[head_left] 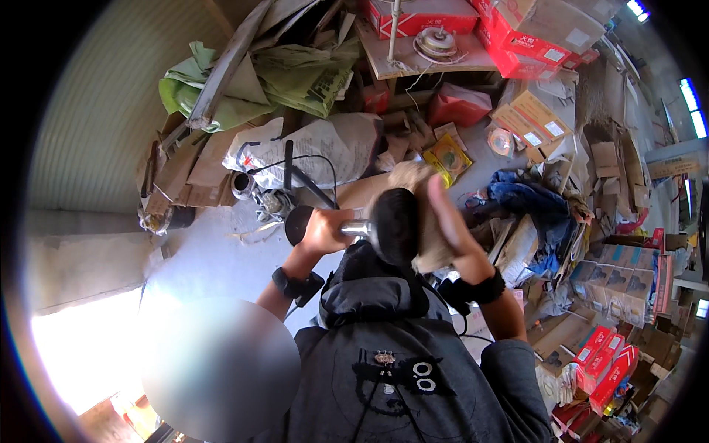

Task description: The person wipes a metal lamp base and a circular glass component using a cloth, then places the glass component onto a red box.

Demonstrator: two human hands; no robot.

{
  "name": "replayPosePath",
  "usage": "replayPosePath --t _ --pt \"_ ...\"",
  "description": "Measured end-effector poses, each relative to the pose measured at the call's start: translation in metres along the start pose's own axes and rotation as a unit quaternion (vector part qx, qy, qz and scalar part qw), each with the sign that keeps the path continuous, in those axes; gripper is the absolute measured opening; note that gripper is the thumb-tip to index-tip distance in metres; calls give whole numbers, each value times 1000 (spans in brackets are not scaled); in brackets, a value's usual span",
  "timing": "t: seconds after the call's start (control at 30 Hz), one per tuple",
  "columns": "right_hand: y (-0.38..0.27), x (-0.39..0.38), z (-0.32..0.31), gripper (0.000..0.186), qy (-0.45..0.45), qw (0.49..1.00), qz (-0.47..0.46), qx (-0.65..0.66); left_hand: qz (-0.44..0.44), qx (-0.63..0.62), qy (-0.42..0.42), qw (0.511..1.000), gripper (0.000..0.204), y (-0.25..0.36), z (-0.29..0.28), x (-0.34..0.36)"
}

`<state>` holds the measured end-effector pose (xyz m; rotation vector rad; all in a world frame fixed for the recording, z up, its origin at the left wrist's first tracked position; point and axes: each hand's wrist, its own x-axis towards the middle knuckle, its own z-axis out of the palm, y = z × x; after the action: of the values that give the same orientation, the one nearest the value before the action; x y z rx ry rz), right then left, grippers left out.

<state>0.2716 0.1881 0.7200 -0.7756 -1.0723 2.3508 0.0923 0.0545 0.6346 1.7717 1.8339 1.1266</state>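
My left hand [329,232] grips the chrome bar of a dumbbell [356,227] held in front of my body, with a smaller-looking black end [298,224] on the left and a larger black plate [391,225] on the right. My right hand [454,229] holds a crumpled tan cloth [413,176] against that right plate, its thumb along the cloth's outer side; most of its fingers are hidden. Beyond my left hand stand dark metal tubes [288,166] with a thin black cable.
A white sack [325,140], green sheeting [306,81] and cardboard lie ahead, below a shelf [380,63] with red boxes [417,18]. Blue clothing [532,196] and stacked cartons [613,284] crowd the right. A pale wall [81,125] and grey floor [210,251] are on the left.
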Motion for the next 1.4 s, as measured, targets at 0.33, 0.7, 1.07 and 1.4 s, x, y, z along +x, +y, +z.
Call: replayPosePath --t 0.33,0.7,1.07,1.4 --pt "9 1 -37 36 3 878 -126 -461 -12 -13 -199 980 16 5 10 3" --pt "7 18 -29 30 -145 744 -408 -508 -98 16 -374 922 20 5 15 20" --pt "28 30 -20 33 -271 651 -429 -564 -183 61 -287 938 32 -38 27 4" --pt "60 4 -62 38 -226 609 -356 -672 -277 100 -260 920 35 -63 52 -6"
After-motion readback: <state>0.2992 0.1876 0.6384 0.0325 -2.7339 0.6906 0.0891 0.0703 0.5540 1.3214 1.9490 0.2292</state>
